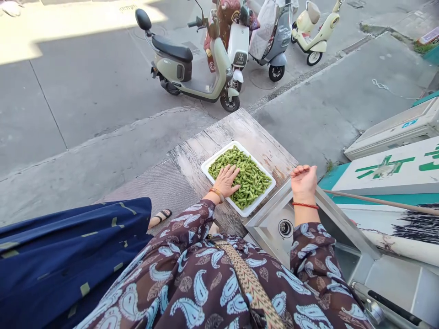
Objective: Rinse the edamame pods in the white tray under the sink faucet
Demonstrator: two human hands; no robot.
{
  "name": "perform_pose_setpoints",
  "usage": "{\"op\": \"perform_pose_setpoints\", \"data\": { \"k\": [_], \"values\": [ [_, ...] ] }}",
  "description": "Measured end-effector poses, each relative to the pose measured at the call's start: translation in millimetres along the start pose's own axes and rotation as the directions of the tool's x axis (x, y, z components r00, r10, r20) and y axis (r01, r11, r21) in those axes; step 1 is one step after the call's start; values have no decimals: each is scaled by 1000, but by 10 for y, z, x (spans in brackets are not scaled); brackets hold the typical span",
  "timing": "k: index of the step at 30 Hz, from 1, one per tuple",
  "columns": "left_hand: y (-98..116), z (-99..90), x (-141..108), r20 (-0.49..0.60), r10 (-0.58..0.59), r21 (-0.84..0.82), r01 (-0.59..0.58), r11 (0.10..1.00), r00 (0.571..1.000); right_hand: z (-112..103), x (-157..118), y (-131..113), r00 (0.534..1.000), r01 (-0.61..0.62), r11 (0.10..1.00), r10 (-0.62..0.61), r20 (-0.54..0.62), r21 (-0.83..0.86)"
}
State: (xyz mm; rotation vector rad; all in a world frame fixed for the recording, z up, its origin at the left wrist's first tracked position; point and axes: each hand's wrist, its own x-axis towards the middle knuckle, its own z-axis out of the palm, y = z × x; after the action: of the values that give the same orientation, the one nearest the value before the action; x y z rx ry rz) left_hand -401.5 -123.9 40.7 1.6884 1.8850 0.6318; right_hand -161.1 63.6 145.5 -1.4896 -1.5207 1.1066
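My left hand (226,181) lies palm down with its fingers spread on a heap of short green pods (252,180). The pods fill a white rectangular tray (206,167), which rests on a weathered wooden tabletop (192,157). An amber bangle circles the left wrist. My right hand (304,182) is raised over the rim of a metal sink (270,226), to the right of the tray. Its palm faces me with the fingers loosely bent, and nothing shows in it. A red cord is around that wrist.
Close on my left is a person in a dark blue skirt (68,256), with a sandalled foot (160,218). Several scooters, one a pale green scooter (192,73), stand beyond the table. White boxes (394,169) with green lettering and a thin pole (384,201) are at right.
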Motion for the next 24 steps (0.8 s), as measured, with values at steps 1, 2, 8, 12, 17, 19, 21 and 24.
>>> {"op": "perform_pose_setpoints", "data": {
  "k": [1,2,8,12,17,19,21,24],
  "values": [
    [2,1,1,1,-1,1,1,1000,1000,-62,56,-35,1000,-23,999,23,2,36],
    [6,2,0,2,-4,4,4,1000,1000,-62,95,-53,998,-33,999,32,47,16],
    [75,-20,-78,-17,-39,74,40,996,999,819,-49,160,825,377,846,-121,552,-378],
    [127,-49,-167,-12,-143,85,144,986,990,1069,-405,321,682,574,682,-94,725,-452],
    [61,-37,-218,-18,-154,50,155,987,988,633,-748,247,476,718,637,-156,865,-280],
    [-11,-31,-179,-49,-157,38,158,987,986,547,-705,168,442,723,658,-203,874,-213],
    [-86,-48,-86,-78,-160,26,162,986,984,603,-546,127,508,685,687,-212,835,-242],
    [-191,-133,137,-77,-166,39,169,985,983,908,-259,166,662,570,721,-119,740,-394]
  ]
}}
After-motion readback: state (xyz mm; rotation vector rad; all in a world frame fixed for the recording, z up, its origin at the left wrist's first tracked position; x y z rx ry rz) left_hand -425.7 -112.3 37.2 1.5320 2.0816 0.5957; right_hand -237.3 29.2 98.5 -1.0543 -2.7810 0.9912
